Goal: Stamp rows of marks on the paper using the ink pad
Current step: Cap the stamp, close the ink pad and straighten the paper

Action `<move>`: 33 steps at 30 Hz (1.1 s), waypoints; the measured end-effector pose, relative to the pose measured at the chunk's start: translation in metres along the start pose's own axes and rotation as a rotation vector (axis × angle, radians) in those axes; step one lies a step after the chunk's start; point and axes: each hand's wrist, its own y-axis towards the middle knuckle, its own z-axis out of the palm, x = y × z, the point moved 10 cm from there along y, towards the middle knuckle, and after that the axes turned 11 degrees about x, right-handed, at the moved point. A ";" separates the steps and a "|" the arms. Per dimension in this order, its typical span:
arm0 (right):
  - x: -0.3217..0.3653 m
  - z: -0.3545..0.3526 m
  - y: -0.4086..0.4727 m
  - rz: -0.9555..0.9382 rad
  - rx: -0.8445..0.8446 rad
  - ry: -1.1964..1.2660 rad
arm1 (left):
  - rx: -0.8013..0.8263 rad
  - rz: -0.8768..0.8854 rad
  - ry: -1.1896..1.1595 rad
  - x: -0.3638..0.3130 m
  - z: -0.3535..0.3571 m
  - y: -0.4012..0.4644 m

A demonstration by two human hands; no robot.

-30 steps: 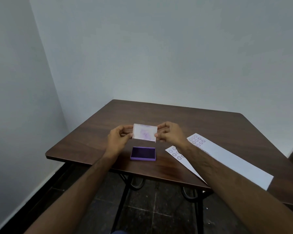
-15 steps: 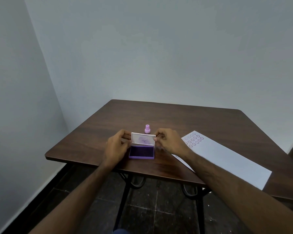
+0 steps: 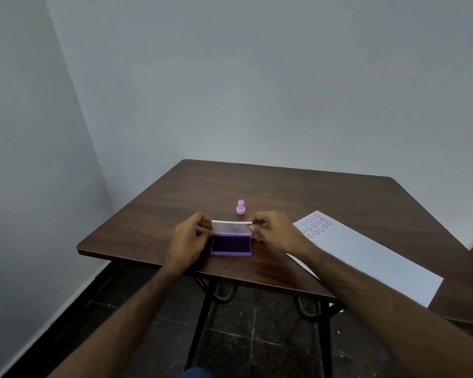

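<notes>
A purple ink pad (image 3: 231, 245) lies open near the front edge of the brown table (image 3: 284, 192). Its clear, ink-stained lid (image 3: 231, 228) stands tilted over the pad's far edge. My left hand (image 3: 187, 240) pinches the lid's left end and my right hand (image 3: 276, 231) pinches its right end. A small pink stamp (image 3: 240, 207) stands upright just behind the lid, untouched. To the right lies a long white paper (image 3: 372, 257) with several purple round marks in rows at its far end.
The table's front edge runs close under my wrists, with black metal legs (image 3: 202, 304) and a dark tiled floor below. Pale walls close in on the left and behind.
The lid was held up in the air above the pad a second ago. Both hands have lowered it onto the pad's far edge. The stamp behind it has come into sight.
</notes>
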 end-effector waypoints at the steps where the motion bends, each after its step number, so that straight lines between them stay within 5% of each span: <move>1: 0.001 0.001 0.000 0.001 0.012 -0.015 | 0.008 0.009 -0.003 -0.001 0.000 -0.001; 14: 0.014 0.009 -0.015 -0.123 0.107 -0.099 | 0.262 0.188 0.049 -0.018 0.011 -0.021; 33: 0.012 0.025 -0.013 -0.161 0.145 -0.299 | 0.306 0.265 0.242 -0.017 0.022 -0.019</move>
